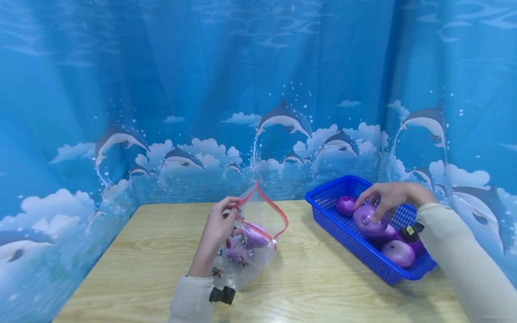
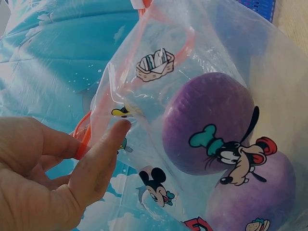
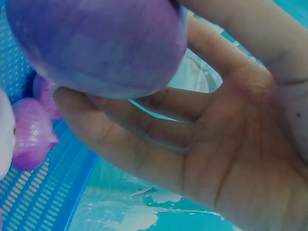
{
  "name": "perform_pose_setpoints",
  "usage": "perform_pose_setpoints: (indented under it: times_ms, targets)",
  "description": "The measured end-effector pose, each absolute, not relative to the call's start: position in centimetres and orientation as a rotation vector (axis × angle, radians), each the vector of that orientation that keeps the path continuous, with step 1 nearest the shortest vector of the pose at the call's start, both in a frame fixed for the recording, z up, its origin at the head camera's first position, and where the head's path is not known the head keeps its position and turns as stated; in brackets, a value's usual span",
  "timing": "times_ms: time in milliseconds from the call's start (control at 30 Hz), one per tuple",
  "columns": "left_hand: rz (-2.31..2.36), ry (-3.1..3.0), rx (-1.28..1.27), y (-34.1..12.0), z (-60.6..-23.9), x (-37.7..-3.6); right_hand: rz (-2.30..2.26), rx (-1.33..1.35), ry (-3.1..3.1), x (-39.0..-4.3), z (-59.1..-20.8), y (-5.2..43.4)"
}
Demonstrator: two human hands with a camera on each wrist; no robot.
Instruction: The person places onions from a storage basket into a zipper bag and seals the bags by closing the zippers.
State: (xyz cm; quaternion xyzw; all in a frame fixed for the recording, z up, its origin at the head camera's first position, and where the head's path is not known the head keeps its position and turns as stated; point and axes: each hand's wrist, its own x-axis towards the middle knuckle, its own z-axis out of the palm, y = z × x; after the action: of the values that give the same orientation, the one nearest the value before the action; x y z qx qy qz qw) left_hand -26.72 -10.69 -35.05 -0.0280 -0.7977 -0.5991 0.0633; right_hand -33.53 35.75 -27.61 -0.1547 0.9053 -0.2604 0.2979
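Purple onion (image 1: 368, 220) in right hand (image 1: 389, 196), over basket (image 1: 323, 199).

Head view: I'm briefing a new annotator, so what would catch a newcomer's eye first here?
Probably the bright blue plastic basket at the table's right, holding shiny purple onions, where the right hand grips one round purple onion above the rest. Next, the clear cartoon-printed zip bag with a red seal at centre, held open by the left hand, two purple onions already inside.
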Motion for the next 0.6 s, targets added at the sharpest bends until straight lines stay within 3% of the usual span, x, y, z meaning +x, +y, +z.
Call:
perform_pose_setpoints:
  times_ms: [600]
  targets:
    - [-1.820, -2.415, -0.079, -10.7, -35.0, -26.7, -0.671, -0.629, 2.492, -33.9, -26.9, 32.2]
